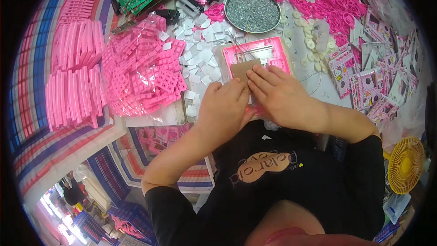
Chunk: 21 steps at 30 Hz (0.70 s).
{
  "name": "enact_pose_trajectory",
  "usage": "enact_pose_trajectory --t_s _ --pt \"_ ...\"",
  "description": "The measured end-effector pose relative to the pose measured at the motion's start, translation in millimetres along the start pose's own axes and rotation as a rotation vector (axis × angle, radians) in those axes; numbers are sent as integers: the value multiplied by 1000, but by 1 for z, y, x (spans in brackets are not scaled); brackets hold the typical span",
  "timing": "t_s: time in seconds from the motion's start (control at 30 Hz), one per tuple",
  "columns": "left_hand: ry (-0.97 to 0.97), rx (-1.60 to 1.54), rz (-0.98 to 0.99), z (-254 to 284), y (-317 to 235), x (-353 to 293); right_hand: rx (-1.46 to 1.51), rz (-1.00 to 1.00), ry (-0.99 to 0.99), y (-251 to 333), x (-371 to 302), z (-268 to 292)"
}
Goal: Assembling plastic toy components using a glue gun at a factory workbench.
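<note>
A thin brown board (246,68) lies over the near left part of a pink plastic casing (283,54) on the table in front of me. My left hand (224,105) has its fingers bent and pressed together at the board's near left edge. From the right, the fingers of my right hand (284,95) lie across the board's near right side, and both thumbs meet below it. Thin wires (246,48) rise from behind the board over the casing, which has metal strips inside. My hands cover the near part of the casing.
A round metal tray (252,11) of small screws stands beyond the casing. White tabs (200,59), a bag of pink keypads (143,70) and stacked pink shells (75,95) lie left. Pink parts (314,4), white discs (312,41) and printed panels (373,77) lie right, near a yellow fan (406,165).
</note>
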<state>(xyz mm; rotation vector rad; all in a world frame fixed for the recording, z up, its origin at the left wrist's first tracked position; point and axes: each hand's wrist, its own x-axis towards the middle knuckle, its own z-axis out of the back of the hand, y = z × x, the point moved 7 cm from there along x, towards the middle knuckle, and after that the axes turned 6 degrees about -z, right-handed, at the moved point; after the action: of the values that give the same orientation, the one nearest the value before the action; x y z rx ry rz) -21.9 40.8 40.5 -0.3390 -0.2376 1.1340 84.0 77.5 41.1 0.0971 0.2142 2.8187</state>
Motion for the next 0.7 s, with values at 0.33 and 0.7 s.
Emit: enact_pose_trajectory --t_s 0.33,0.7 --pt "-200 337 -159 13 99 187 -63 -27 -7 8 6 0" --pt "-179 462 22 23 120 205 -76 -10 14 10 6 1"
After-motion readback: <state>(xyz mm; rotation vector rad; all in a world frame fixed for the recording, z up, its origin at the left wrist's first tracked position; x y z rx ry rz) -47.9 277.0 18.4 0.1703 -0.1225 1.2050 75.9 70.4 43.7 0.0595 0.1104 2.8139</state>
